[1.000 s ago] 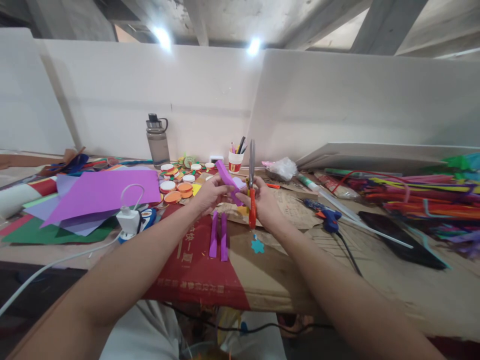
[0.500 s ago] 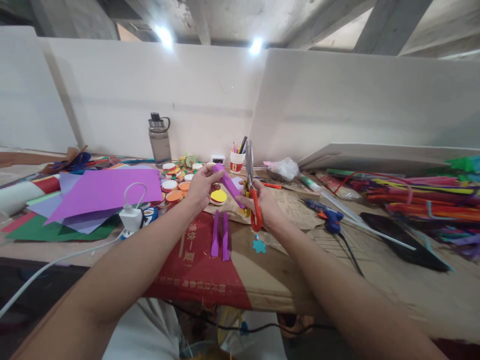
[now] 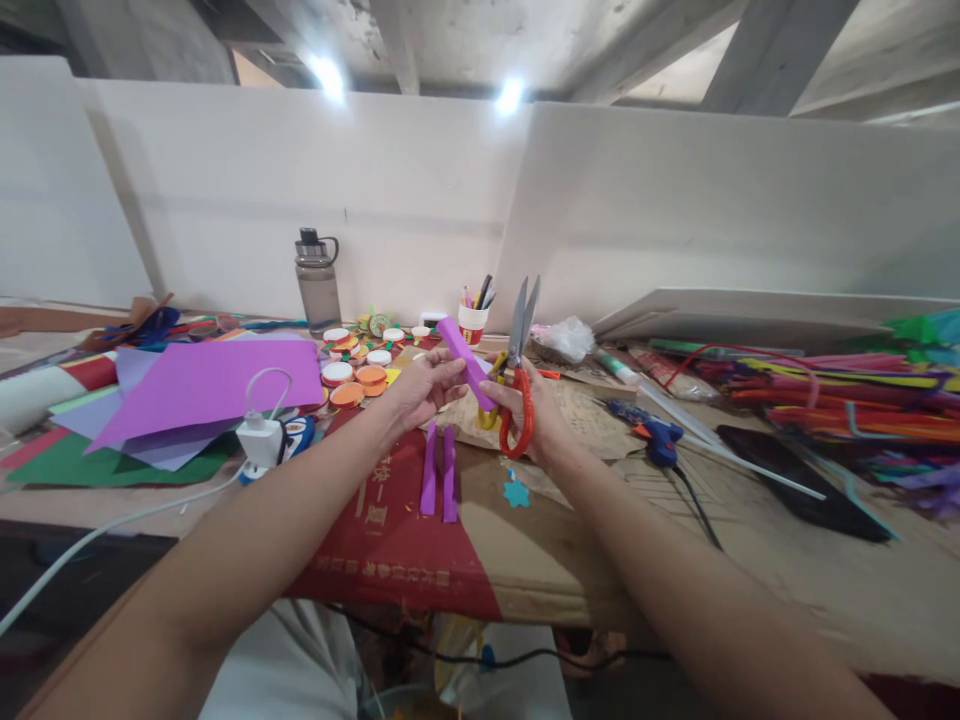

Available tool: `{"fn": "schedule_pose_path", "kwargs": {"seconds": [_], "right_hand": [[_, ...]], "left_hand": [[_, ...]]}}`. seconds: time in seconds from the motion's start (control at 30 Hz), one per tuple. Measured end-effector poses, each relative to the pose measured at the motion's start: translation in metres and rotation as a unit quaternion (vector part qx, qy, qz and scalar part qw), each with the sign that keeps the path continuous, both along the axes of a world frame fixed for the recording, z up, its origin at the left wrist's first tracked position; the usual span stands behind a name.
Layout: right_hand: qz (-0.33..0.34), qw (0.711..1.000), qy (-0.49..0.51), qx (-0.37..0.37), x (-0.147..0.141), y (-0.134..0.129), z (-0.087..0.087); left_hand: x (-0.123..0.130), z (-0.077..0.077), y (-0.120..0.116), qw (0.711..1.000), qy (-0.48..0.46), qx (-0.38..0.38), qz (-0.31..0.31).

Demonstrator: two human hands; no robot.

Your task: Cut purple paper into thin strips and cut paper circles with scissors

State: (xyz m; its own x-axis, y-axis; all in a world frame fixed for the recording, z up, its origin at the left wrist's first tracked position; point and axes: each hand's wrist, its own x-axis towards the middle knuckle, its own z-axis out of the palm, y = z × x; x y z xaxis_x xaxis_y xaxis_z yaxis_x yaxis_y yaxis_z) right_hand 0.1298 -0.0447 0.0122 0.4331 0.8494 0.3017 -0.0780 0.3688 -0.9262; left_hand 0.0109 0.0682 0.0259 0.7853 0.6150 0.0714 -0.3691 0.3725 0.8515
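A folded purple paper strip (image 3: 465, 360) is held slanting between both hands above the table. My left hand (image 3: 424, 390) pinches its left side with thumb and fingertips. In my right hand (image 3: 536, 410) are scissors (image 3: 517, 415) with a red and a yellow handle, blades pointing up and slightly apart. My right thumb also touches the strip's lower end. Below the hands, two more purple strips (image 3: 428, 475) lie side by side on the red printed part of the cardboard (image 3: 390, 550). A blue flower-shaped piece (image 3: 516, 490) is right of them.
Purple, lilac and green sheets (image 3: 210, 390) lie left, beside a white plug (image 3: 262, 435). Several round lidded tubs (image 3: 346, 395) and a bottle (image 3: 316, 280) stand behind. Rightward are a glue gun (image 3: 658, 440), a black tray-like object (image 3: 802, 485) and colourful pipe cleaners (image 3: 825, 400).
My left hand has slid down along the strip, so more of its upper end shows. The scissors have turned in my right hand, and their blades now stand visibly apart.
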Motion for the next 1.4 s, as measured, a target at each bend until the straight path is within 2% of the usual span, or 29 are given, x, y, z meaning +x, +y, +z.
{"fn": "schedule_pose_path", "kwargs": {"seconds": [0.1, 0.2, 0.33, 0.47, 0.57, 0.7, 0.83, 1.07, 1.4], "right_hand": [[-0.010, 1.000, -0.029, 0.000, 0.000, -0.001, -0.001], [-0.031, 0.993, -0.112, -0.032, 0.002, -0.004, 0.000], [-0.058, 0.958, -0.270, -0.083, 0.009, -0.009, 0.004], [-0.067, 0.908, -0.392, -0.132, 0.013, -0.012, 0.013], [-0.074, 0.878, -0.447, -0.152, 0.012, -0.018, 0.021], [-0.065, 0.856, -0.487, -0.164, 0.010, -0.024, 0.027], [-0.021, 0.865, -0.465, -0.186, 0.007, -0.027, 0.031], [0.080, 0.917, -0.337, -0.198, -0.002, -0.035, 0.038], [0.103, 0.923, -0.310, -0.203, 0.000, -0.031, 0.033]], "left_hand": [[0.001, -0.001, -0.002, 0.999, 0.004, 0.051, 0.009], [0.000, 0.004, 0.003, 0.994, -0.018, 0.083, 0.072], [-0.007, 0.014, 0.018, 0.986, -0.056, 0.027, 0.156], [-0.012, 0.020, 0.028, 0.975, -0.092, -0.034, 0.200], [-0.012, 0.023, 0.029, 0.968, -0.112, -0.056, 0.216], [-0.015, 0.028, 0.030, 0.963, -0.124, -0.064, 0.229], [-0.017, 0.030, 0.032, 0.962, -0.131, -0.054, 0.232], [-0.012, 0.020, 0.031, 0.973, -0.090, -0.004, 0.212], [-0.009, 0.020, 0.024, 0.973, -0.090, 0.023, 0.211]]}}
